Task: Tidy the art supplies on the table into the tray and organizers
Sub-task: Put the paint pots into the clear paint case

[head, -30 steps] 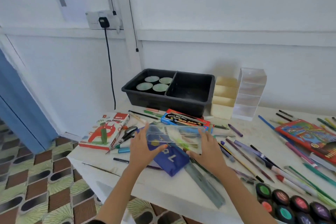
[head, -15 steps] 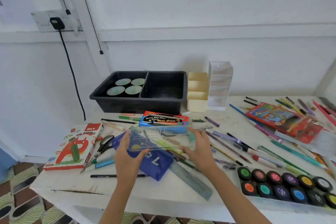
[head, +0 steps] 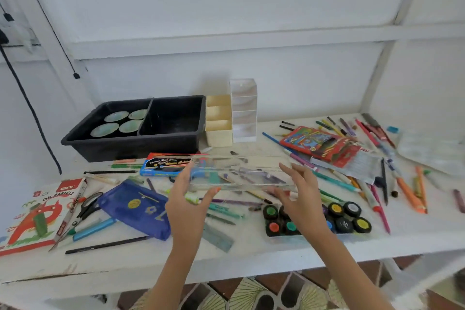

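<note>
A clear plastic box (head: 239, 173) hovers above the table, held level at both ends. My left hand (head: 187, 205) grips its left end and my right hand (head: 300, 199) grips its right end. At the back stands a black two-compartment tray (head: 176, 133); its left half holds several round paint pans (head: 120, 122), its right half looks bare. Beside it stand a cream stepped organizer (head: 219, 133) and a clear stepped organizer (head: 244, 111). Pens, pencils and brushes lie scattered under and around the box.
An oil pastels box (head: 37, 216), scissors (head: 88, 206) and a blue pouch (head: 136, 206) lie at the left. A watercolour box (head: 163, 163) sits before the tray. Round paint pots (head: 347, 216) and a red pencil box (head: 319, 143) lie at the right.
Both hands have carried the clear box to the right, off the blue pouch and over the scattered pens. The view has swung right as well.
</note>
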Tool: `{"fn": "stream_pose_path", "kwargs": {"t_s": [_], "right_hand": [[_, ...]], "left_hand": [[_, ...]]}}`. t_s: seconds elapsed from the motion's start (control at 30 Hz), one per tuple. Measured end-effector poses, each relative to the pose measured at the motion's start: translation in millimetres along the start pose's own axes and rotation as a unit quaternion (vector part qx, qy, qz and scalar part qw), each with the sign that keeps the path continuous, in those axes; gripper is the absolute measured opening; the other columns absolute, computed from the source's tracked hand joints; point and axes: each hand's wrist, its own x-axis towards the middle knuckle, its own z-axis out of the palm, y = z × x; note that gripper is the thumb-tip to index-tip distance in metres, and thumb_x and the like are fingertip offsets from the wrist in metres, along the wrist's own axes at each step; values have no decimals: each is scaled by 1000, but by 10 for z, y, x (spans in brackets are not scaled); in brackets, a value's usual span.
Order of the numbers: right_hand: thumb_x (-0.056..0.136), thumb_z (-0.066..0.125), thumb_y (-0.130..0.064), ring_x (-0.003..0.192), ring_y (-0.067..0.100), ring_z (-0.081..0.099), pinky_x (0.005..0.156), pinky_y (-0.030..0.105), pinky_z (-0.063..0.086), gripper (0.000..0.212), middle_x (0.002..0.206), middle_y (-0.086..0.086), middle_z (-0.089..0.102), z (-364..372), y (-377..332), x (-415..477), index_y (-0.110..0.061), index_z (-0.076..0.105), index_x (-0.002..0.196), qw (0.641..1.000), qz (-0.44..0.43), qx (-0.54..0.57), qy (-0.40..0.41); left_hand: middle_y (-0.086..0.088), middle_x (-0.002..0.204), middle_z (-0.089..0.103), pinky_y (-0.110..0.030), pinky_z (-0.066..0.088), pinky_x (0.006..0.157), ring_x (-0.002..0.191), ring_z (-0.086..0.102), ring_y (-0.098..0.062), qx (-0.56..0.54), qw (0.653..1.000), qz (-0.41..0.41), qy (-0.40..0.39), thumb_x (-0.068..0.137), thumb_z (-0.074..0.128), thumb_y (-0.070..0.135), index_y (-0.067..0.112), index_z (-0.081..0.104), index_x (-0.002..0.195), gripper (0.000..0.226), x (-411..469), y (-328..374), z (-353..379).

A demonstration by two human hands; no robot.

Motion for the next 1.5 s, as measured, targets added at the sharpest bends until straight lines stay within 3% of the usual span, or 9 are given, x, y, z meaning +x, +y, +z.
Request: {"fn": "stream_pose_path", "kwargs": {"t_s": [0.07,0.17,0.23,0.53,0.8,1.0,1.27,1.37,1.5], "right_hand": [[79,73,-23,124,21,40,99,23,37,52,126,10,46,-260,159,-129,-15,57,127,1000,17,-15,10],[81,72,-19,124,21,42,99,33,39,48,128,7,47,-590,417,-317,-20,57,126,998,54,-26,14],[82,70,-22,126,17,40,101,30,37,47,130,2,45,-760,554,-437,-23,55,127,996,80,-25,3],[84,69,-20,114,4,36,96,17,28,48,124,-4,42,-1078,876,-737,-21,54,129,994,107,-27,-23],[82,71,-18,121,12,40,100,20,30,48,130,4,46,-1111,985,-780,-16,57,128,994,108,-15,-26],[82,72,-17,129,20,41,103,24,29,44,136,8,48,-1133,1058,-771,-17,60,124,991,128,-11,-41],[84,68,-25,137,22,28,108,27,20,47,146,5,39,-1085,1064,-810,-24,55,129,989,130,-48,-48],[78,74,-30,135,26,25,105,37,29,52,148,10,31,-1096,1054,-806,-27,56,127,986,162,-21,-17],[69,82,-31,115,25,45,93,38,44,81,132,7,43,-1160,1054,-770,-26,39,138,972,229,54,3]], "left_hand": [[11,134,52,-18,39,99,123,48,-4,-10,1000,-12,-15,72,80,21,27,50,133,68,-191,112,239],[19,130,52,-5,35,95,121,47,2,-33,998,-39,-29,70,82,20,30,52,130,68,-465,265,548],[27,122,52,1,33,91,117,48,5,-54,996,-61,-38,68,83,17,30,53,128,68,-632,325,697],[16,121,55,-20,37,98,116,49,-1,-52,991,-114,-45,63,85,15,19,54,127,71,-1138,352,1033],[9,122,59,-28,43,101,114,55,-4,-52,990,-129,-33,63,85,10,19,56,125,69,-1226,307,1103],[20,105,61,-7,43,88,95,53,22,-36,990,-133,-28,66,83,11,23,57,120,62,-1313,320,1120],[27,106,54,-16,39,91,105,53,-2,32,994,-85,-63,74,78,24,28,55,113,46,-1285,296,1133],[12,139,42,-33,29,108,133,33,-10,51,993,-92,-58,76,76,32,26,50,129,59,-1265,285,1127],[10,134,42,-35,31,108,127,35,-8,34,992,-107,-54,72,80,29,27,42,134,73,-1214,276,1113]]}}
